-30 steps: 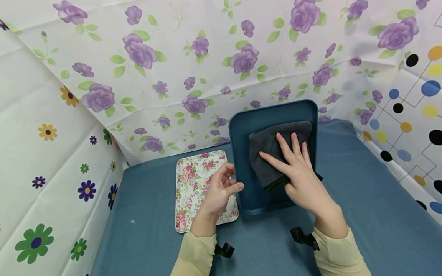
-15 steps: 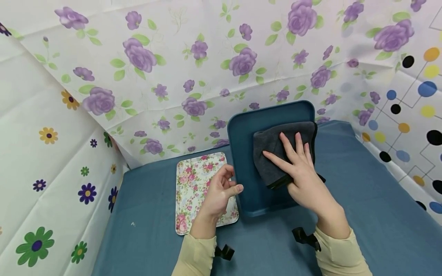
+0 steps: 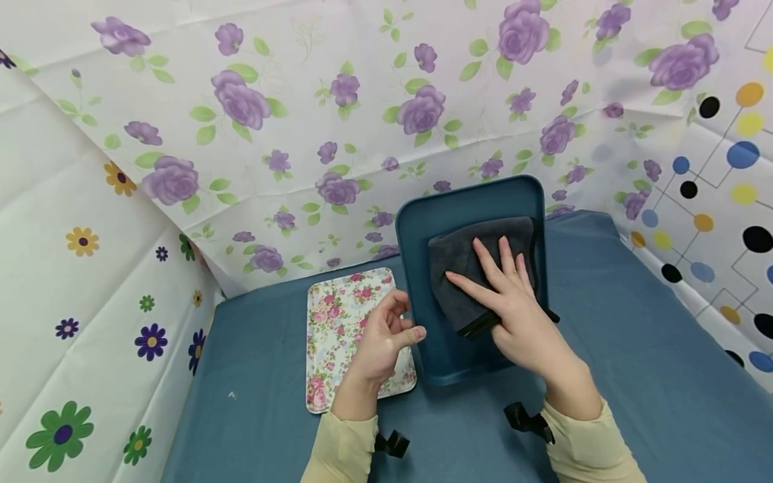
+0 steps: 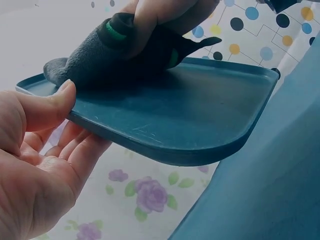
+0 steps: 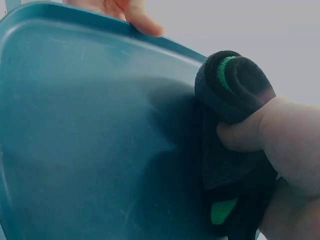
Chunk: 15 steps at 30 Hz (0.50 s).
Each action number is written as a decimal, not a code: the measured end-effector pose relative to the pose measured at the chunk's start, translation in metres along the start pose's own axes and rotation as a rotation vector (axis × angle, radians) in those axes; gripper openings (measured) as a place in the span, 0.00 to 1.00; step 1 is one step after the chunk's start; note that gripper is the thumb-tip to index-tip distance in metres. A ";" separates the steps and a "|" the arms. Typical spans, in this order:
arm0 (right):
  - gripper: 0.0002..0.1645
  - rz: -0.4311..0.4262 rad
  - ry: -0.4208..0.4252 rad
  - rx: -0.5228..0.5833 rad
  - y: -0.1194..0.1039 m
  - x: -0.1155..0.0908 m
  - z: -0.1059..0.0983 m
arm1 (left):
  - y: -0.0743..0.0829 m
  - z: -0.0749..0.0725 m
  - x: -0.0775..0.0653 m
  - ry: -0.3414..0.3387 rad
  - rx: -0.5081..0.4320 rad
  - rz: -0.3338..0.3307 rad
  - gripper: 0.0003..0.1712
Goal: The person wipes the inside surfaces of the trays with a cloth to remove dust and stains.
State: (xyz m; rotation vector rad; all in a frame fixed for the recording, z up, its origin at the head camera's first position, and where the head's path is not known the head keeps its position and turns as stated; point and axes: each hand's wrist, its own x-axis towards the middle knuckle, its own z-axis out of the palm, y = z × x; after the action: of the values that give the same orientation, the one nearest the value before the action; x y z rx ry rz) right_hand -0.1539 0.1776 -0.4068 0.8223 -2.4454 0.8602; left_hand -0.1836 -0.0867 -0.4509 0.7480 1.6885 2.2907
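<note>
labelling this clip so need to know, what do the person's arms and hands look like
The left hand and right hand are bare. The left sleeve and right sleeve are plain pale yellow. A blocky black attachment sits by the left cuff, a similar black piece by the right.

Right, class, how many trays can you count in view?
2: the blue tray, held up by the left hand, and the floral tray, lying on the table.

Bright, even head view, dimmer wrist views, soft shadows on blue tray (image 5: 75, 125)
</note>
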 end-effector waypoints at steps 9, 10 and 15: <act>0.71 -0.017 -0.044 0.013 -0.005 0.001 0.006 | -0.001 0.001 -0.001 0.002 -0.022 0.015 0.24; 0.71 -0.020 -0.050 0.013 -0.005 0.001 0.007 | -0.001 0.001 0.000 0.000 -0.025 0.015 0.24; 0.71 -0.029 -0.103 0.017 -0.010 0.003 0.011 | -0.001 0.002 0.001 -0.006 -0.037 0.026 0.23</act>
State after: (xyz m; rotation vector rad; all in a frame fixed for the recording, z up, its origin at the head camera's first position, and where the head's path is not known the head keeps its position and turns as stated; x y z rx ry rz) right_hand -0.1519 0.1628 -0.4084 0.9277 -2.5108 0.8483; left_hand -0.1836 -0.0845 -0.4513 0.7726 1.6391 2.3272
